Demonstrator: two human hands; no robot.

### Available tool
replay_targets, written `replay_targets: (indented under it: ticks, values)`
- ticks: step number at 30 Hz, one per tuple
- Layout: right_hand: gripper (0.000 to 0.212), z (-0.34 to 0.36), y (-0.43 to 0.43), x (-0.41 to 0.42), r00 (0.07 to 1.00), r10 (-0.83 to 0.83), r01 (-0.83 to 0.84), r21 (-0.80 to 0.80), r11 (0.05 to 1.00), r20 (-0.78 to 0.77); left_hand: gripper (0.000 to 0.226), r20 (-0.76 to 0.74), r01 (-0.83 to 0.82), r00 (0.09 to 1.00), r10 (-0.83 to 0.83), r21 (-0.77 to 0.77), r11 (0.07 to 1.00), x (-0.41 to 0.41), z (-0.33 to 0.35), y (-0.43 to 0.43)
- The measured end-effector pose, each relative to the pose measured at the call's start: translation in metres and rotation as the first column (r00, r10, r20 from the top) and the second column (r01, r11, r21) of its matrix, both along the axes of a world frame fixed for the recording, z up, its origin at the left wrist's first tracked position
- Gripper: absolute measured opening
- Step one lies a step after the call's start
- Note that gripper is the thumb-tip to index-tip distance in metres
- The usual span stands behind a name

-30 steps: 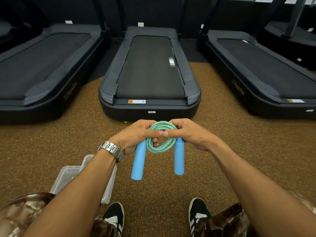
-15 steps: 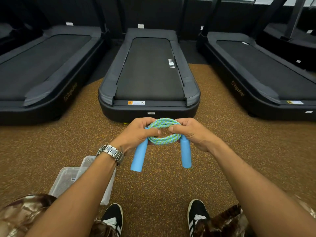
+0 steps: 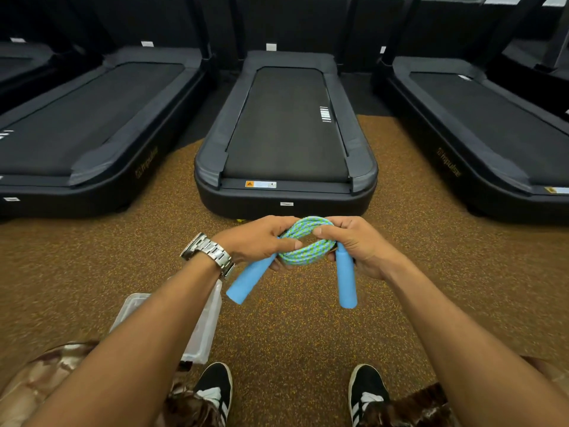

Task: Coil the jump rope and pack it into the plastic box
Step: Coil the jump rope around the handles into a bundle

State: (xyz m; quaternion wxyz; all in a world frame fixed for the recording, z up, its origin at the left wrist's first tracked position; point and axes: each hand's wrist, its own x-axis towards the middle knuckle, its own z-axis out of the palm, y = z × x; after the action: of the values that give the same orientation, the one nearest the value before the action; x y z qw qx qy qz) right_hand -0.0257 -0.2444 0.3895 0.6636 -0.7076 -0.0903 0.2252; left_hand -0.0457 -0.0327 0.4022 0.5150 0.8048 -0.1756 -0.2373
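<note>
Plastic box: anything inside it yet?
The left forearm covers most of the plastic box on the floor. The clear parts that show look empty. The jump rope is coiled between the left hand and right hand.

Left forearm (image 3: 147, 328) covers the plastic box (image 3: 203, 331); open floor (image 3: 292, 328) between the arms, treadmill (image 3: 286, 167) ahead.

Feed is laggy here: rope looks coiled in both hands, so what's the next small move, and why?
Probably swing the bundle down-left toward the plastic box. The rope is already coiled between the left hand and right hand, both blue handles hang free, and the box sits under the left forearm.
</note>
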Motion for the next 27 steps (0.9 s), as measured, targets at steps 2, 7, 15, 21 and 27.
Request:
replay_targets:
  ticks: [2, 7, 15, 21, 27]
  values:
    - [0.009, -0.003, 0.006, 0.004, 1.000, 0.010, -0.010, 0.008, 1.000, 0.001, 0.027, -0.053, -0.002, 0.999, 0.000, -0.021, 1.000, 0.002, 0.004, 0.002]
    - [0.019, -0.012, 0.031, 0.012, 0.999, 0.020, -0.018, 0.084, 0.996, -0.026, 0.032, -0.179, -0.061, 0.983, 0.049, -0.063, 0.996, 0.005, 0.003, 0.021]
    - [0.014, -0.023, 0.107, 0.027, 0.993, -0.039, 0.067, 0.256, 0.964, -0.114, 0.029, -0.170, -0.395, 0.915, 0.366, -0.199, 0.897, 0.021, -0.016, 0.082]
    - [0.015, -0.031, 0.181, 0.041, 0.995, -0.038, 0.061, 0.257, 0.964, -0.093, 0.036, -0.170, -0.379, 0.914, 0.367, -0.040, 0.925, 0.023, -0.004, 0.142]
    - [0.016, -0.068, 0.238, 0.042, 0.988, -0.057, 0.089, 0.230, 0.969, -0.143, 0.041, -0.139, -0.425, 0.900, 0.413, -0.077, 0.902, 0.014, -0.053, 0.185]
